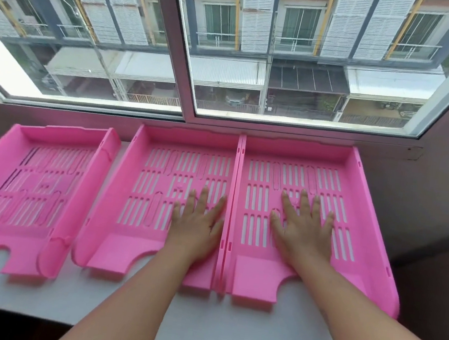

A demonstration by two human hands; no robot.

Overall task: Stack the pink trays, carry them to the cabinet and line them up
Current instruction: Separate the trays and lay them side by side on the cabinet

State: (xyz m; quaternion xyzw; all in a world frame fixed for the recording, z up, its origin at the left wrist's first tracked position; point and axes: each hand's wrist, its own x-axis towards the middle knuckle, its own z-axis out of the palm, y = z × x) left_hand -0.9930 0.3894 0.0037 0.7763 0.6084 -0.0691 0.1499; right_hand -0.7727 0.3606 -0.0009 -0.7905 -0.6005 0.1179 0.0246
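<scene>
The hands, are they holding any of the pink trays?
No, nothing is held. The left hand lies flat in the middle tray, the right hand flat in the right tray, fingers spread.

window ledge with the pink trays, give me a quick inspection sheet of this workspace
surface: grey ledge under the window, bare at the front edge
job's things: three pink slotted trays in a row; left tray sits apart and angled; middle tray and right tray stand side by side, walls touching; none stacked
clutter: nothing seen
hands: left hand flat, fingers spread, on the middle tray's floor; right hand flat, fingers spread, on the right tray's floor; neither grips anything
cables: nothing seen on the ledge
surroundings: sliding window with buildings outside; pink-toned wall to the right
</scene>
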